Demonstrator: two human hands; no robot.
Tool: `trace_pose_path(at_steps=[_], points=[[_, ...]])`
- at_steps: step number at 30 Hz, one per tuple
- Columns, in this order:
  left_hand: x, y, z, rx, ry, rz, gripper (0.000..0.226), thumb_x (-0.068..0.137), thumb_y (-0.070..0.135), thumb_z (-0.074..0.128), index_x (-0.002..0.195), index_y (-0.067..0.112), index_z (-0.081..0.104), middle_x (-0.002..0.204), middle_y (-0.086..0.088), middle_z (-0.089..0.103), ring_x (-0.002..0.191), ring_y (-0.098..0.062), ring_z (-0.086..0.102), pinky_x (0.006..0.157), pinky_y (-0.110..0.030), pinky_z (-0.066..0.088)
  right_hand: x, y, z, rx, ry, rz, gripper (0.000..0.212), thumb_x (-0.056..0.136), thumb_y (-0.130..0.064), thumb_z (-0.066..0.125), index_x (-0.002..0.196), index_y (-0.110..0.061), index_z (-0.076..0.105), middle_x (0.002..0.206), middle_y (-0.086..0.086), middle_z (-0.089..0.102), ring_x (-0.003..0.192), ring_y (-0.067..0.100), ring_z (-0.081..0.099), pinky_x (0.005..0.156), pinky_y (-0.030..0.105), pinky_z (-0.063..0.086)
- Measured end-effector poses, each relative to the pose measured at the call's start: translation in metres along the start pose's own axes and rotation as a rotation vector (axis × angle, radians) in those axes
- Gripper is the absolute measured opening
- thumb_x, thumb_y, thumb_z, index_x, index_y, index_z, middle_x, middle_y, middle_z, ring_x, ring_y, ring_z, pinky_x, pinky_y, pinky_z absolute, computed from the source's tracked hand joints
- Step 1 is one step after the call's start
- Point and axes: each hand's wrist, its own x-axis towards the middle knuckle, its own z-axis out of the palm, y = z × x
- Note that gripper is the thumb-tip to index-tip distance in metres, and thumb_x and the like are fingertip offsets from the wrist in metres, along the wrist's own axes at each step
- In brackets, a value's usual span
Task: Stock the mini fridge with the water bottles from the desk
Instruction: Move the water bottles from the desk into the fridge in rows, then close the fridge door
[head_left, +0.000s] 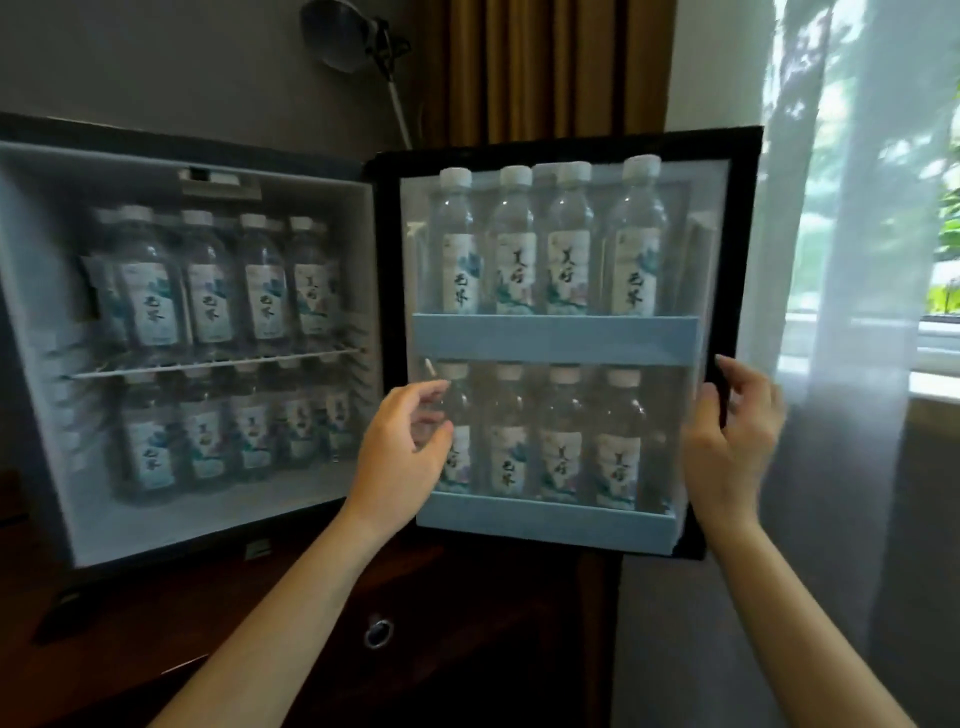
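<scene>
The mini fridge (31, 332) stands open on a dark wooden cabinet. Its two inner shelves hold several clear water bottles (150, 296) with white caps and pale labels. The door (566, 145) is swung out to the right, and both its pale blue racks (556, 340) carry rows of the same bottles (566, 249). My left hand (400, 457) hovers with loosely curled fingers in front of the leftmost bottle (460, 410) of the lower door rack, holding nothing. My right hand (727, 452) grips the door's outer right edge, fingers wrapped round the black frame.
The dark wooden cabinet (415, 649) below has a round metal pull (377, 632). A desk lamp (343, 36) stands behind the fridge. A brown curtain hangs at the back, and a sheer white curtain (852, 260) covers the window on the right, close to the door's edge.
</scene>
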Motion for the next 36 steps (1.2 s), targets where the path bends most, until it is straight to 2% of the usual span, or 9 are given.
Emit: trace_pose_path(at_steps=[3, 8, 15, 20, 26, 28, 31, 33, 36], points=[[-0.009, 0.002, 0.013, 0.01, -0.047, -0.035, 0.03, 0.091, 0.007, 0.055, 0.114, 0.027, 0.053, 0.114, 0.008, 0.051, 0.093, 0.011, 0.053, 0.074, -0.002, 0.042, 0.016, 0.028, -0.003, -0.101, -0.132, 0.162, 0.042, 0.098, -0.022, 0.041, 0.138, -0.01, 0.037, 0.138, 0.011, 0.041, 0.131, 0.02, 0.031, 0.105, 0.026, 0.02], [-0.016, 0.009, 0.026, 0.058, -0.078, -0.064, 0.03, 0.09, 0.008, 0.055, 0.112, 0.028, 0.053, 0.114, 0.01, 0.05, 0.094, 0.008, 0.053, 0.074, 0.0, 0.04, 0.03, 0.053, 0.008, 0.035, -0.28, 0.338, 0.056, 0.101, -0.037, 0.028, 0.148, -0.013, 0.012, 0.156, 0.004, 0.016, 0.143, 0.017, 0.015, 0.108, 0.021, 0.01], [-0.024, 0.016, 0.024, 0.077, -0.12, -0.077, 0.028, 0.09, 0.009, 0.055, 0.106, 0.032, 0.056, 0.107, 0.022, 0.049, 0.093, 0.007, 0.055, 0.073, 0.0, 0.04, 0.05, 0.083, 0.004, 0.12, -0.378, 0.501, 0.055, 0.098, -0.05, 0.025, 0.141, -0.016, 0.034, 0.144, 0.005, 0.039, 0.13, 0.017, 0.036, 0.097, 0.024, 0.022], [-0.031, 0.034, 0.03, 0.075, -0.08, -0.013, 0.029, 0.089, 0.005, 0.055, 0.111, 0.024, 0.057, 0.106, 0.019, 0.048, 0.091, 0.008, 0.054, 0.074, -0.001, 0.041, 0.034, 0.067, -0.004, 0.124, -0.331, 0.388, 0.052, 0.099, -0.044, 0.029, 0.139, -0.011, 0.035, 0.14, 0.008, 0.044, 0.129, 0.021, 0.04, 0.101, 0.027, 0.029], [-0.048, 0.063, 0.029, 0.128, 0.052, 0.211, 0.03, 0.087, 0.0, 0.057, 0.115, 0.012, 0.058, 0.105, 0.003, 0.052, 0.089, 0.0, 0.056, 0.076, -0.013, 0.049, -0.01, 0.029, -0.036, 0.241, -0.343, 0.222, 0.057, 0.096, -0.045, 0.037, 0.146, -0.024, 0.023, 0.151, -0.005, 0.03, 0.137, 0.007, 0.029, 0.104, 0.02, 0.024], [-0.06, 0.069, 0.023, 0.131, 0.068, 0.254, 0.029, 0.087, 0.0, 0.057, 0.114, 0.011, 0.059, 0.104, 0.002, 0.053, 0.089, -0.002, 0.056, 0.076, -0.013, 0.049, -0.03, 0.015, -0.047, 0.256, -0.367, 0.189, 0.062, 0.089, -0.054, 0.037, 0.145, -0.031, 0.023, 0.147, -0.012, 0.035, 0.131, -0.004, 0.032, 0.102, 0.017, 0.026], [-0.076, 0.074, 0.008, 0.14, 0.057, 0.265, 0.029, 0.088, 0.002, 0.057, 0.115, 0.014, 0.058, 0.103, 0.008, 0.051, 0.093, -0.003, 0.056, 0.077, -0.012, 0.048, -0.054, -0.01, -0.053, 0.297, -0.378, 0.105, 0.059, 0.087, -0.053, 0.039, 0.14, -0.029, 0.03, 0.117, -0.027, 0.048, 0.103, -0.027, 0.043, 0.084, 0.003, 0.032], [-0.084, 0.077, -0.006, 0.147, 0.083, 0.249, 0.029, 0.089, 0.004, 0.057, 0.116, 0.015, 0.056, 0.104, 0.014, 0.048, 0.094, -0.005, 0.055, 0.078, -0.011, 0.047, -0.064, -0.031, -0.051, 0.374, -0.405, 0.042, 0.059, 0.086, -0.051, 0.042, 0.137, -0.023, 0.034, 0.11, -0.028, 0.049, 0.099, -0.026, 0.046, 0.081, 0.001, 0.035], [-0.094, 0.079, -0.03, 0.144, 0.183, 0.228, 0.03, 0.09, 0.005, 0.055, 0.118, 0.012, 0.053, 0.105, 0.017, 0.043, 0.094, -0.004, 0.054, 0.076, -0.009, 0.047, -0.08, -0.066, -0.042, 0.541, -0.523, -0.002, 0.06, 0.084, -0.048, 0.049, 0.138, -0.031, 0.033, 0.13, -0.026, 0.047, 0.122, -0.01, 0.043, 0.097, 0.006, 0.035]])
